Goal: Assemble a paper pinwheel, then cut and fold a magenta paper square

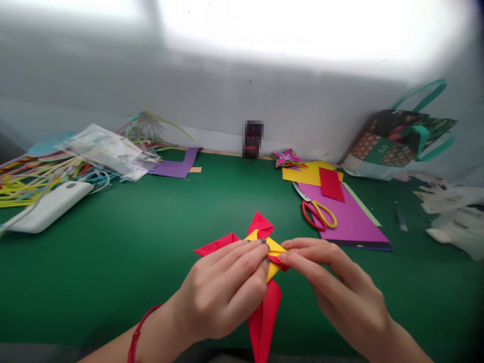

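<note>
A folded red and yellow paper piece point(264, 322) lies near the front of the table, with pointed red arms and a yellow middle. My left hand point(227, 287) lies across its middle, fingertips closed and pressing on the yellow part; it covers much of the centre. From the right, my right hand point(336, 282) pinches the yellow and red folds at the right corner between thumb and fingers. One red arm points left, another away from me, and a long one hangs toward the table's front edge.
On the green table point(170, 287), scissors point(319, 214) rest on purple paper point(351, 222) at right. Behind them are yellow paper point(302, 174) and a paper flower point(287, 159). A white power strip point(49, 206) and coloured strips point(22, 184) lie left; a bag point(389, 146) stands back right.
</note>
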`<state>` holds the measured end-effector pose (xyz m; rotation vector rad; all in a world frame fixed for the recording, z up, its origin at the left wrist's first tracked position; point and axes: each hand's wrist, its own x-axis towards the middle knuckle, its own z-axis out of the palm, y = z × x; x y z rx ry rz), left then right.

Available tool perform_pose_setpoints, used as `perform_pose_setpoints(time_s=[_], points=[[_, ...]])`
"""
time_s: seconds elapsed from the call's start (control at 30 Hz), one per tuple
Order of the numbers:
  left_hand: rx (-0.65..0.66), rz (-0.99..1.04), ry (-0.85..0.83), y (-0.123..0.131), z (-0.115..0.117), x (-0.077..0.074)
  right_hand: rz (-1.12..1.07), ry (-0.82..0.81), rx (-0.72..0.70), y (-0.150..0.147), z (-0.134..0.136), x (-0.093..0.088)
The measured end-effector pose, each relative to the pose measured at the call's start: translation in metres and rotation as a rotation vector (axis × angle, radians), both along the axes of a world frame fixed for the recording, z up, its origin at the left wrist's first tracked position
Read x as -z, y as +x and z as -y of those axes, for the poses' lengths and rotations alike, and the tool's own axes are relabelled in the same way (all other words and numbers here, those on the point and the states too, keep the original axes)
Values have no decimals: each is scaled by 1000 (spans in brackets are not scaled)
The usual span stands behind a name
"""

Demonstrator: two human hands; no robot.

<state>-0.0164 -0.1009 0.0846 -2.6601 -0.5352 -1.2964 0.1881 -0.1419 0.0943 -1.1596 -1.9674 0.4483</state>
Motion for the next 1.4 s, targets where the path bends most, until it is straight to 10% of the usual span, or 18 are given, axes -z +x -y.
perform_pose_setpoints(time_s=[0.17,1.4], points=[[13,-17,-7,-3,5,-4,-64,-191,23,-3,5,-6],[-148,12,126,-3,20,-16,201,118,115,-21,16,-19]])
